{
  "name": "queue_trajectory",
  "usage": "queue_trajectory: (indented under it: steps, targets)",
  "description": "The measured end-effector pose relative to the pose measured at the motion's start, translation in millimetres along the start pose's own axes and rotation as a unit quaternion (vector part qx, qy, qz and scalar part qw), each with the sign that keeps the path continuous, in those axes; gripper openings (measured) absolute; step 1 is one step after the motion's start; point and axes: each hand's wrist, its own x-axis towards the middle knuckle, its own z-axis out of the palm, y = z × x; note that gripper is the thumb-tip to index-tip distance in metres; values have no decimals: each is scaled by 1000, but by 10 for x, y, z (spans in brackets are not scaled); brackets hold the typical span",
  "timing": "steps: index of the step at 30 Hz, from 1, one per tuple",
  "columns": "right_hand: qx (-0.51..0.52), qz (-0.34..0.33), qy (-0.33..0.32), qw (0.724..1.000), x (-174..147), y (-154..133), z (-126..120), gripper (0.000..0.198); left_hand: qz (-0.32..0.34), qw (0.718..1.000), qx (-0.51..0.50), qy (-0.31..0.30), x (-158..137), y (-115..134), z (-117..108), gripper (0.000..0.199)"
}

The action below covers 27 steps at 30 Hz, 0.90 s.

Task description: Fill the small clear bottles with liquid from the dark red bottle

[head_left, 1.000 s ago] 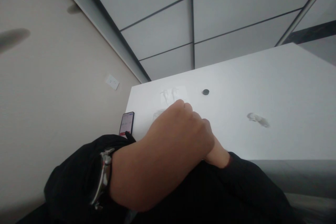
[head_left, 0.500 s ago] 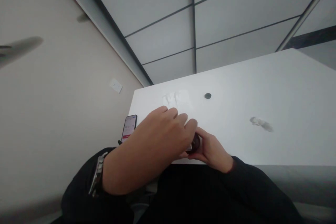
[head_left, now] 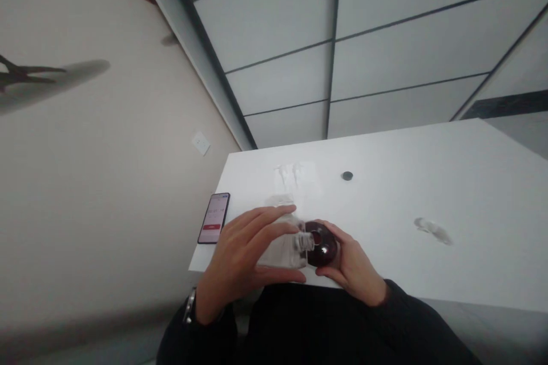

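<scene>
My left hand [head_left: 252, 251] is wrapped round a clear bottle [head_left: 278, 254], fingers over the top and thumb below. The bottle is tipped on its side, its uncapped threaded neck pointing right, at the opening of a glossy dark red-brown round vessel [head_left: 329, 248]. Whether neck and rim touch, I cannot tell. Around the right side of that vessel, my right hand [head_left: 353, 265] is closed, fingers behind and thumb in front. Any liquid in the bottle is too faint to make out.
A small dark round disc [head_left: 347, 175] lies farther back on the white table [head_left: 385, 199]. Thin clear pieces [head_left: 295, 175] lie behind the bottle. A phone [head_left: 214, 218] rests at the left edge, and a crumpled translucent piece [head_left: 432, 230] lies right.
My left hand has turned and drawn back left, bringing the tipped clear bottle and its neck into sight. My right hand still holds the dark vessel. The camera view has shifted.
</scene>
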Motion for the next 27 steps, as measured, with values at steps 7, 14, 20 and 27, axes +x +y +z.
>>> queue_trajectory:
  steps: [7,14,20,27]
  targets:
    - [4,14,11,1000,-72,69,25,91,-107,905,-272,309,-810,-96,806,80]
    - [-22,18,9,1000,-131,91,47,92,-282,798,-397,354,-1117,125,1240,87]
    - [-26,8,18,999,-146,107,58,91,-296,789,-423,333,-1112,230,1232,77]
    - [-19,14,26,999,-162,115,65,93,-265,863,-343,261,-1117,202,1024,72]
